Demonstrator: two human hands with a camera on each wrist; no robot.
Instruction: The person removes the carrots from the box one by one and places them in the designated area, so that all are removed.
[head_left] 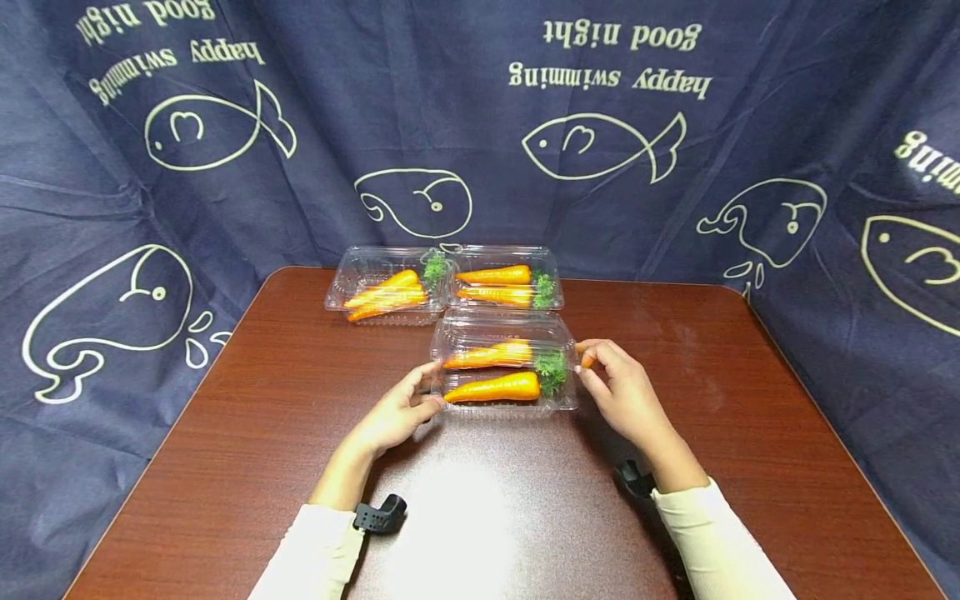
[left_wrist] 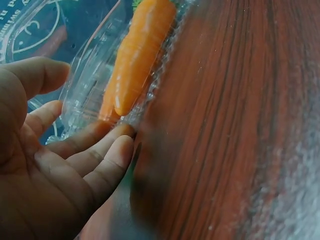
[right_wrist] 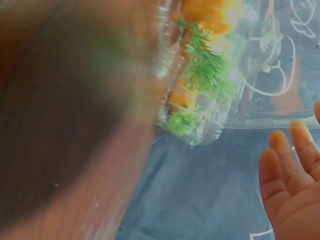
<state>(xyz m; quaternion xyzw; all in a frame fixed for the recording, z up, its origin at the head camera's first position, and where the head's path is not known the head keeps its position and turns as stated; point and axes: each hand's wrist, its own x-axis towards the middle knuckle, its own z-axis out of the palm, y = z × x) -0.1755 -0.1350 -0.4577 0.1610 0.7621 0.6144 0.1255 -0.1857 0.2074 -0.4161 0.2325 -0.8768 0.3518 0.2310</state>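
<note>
Head view: dark blue printed cloth (head_left: 480, 100) behind, brown table (head_left: 675, 367) below. Clear front box (head_left: 461, 329) sits near the table's middle, between both hands; left rear box (head_left: 360, 267) and right rear box (head_left: 498, 254) sit side by side just behind. Left hand (head_left: 392, 417), fingers loosely bent, unclenched, touches front box's left end. Right hand (head_left: 626, 396), fingers relaxed, is at its right end; contact hard to tell. Orange carrots (head_left: 495, 387) inside each box, green sprigs (head_left: 551, 372) at their right.
</note>
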